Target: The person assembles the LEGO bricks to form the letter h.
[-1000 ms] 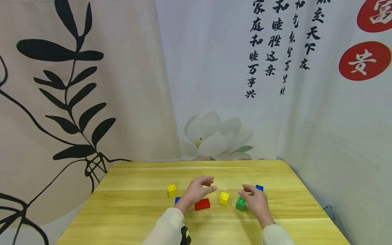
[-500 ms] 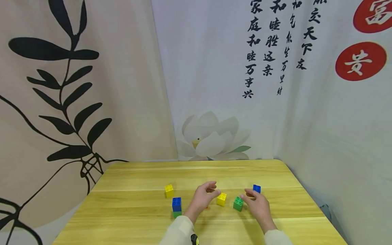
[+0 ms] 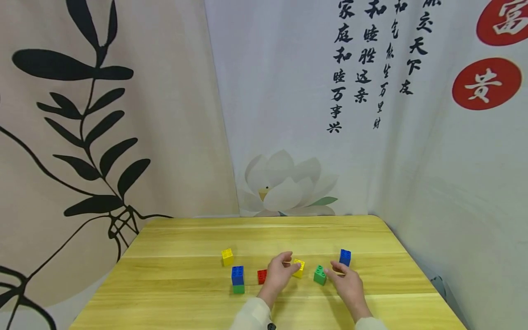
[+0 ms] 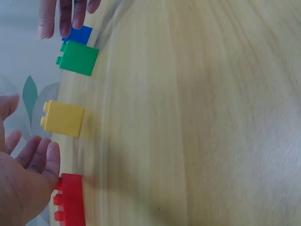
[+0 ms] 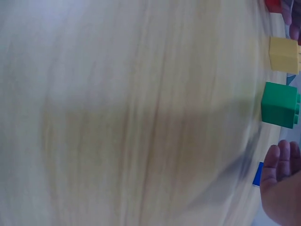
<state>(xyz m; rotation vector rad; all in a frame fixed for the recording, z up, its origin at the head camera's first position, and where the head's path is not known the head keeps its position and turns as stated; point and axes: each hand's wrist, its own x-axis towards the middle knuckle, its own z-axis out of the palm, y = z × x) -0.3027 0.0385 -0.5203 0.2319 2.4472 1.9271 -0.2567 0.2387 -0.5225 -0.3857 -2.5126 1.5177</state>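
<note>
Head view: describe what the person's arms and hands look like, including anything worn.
Both arms wear plain cream sleeves, the left sleeve and the right sleeve, which end around the wrists. The left hand and right hand are bare, with no gloves. A small dark spot shows beside the left sleeve; what it is cannot be told.

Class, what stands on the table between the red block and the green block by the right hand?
A yellow block stands between the red block and the green block; the left wrist view shows this most clearly.
</note>
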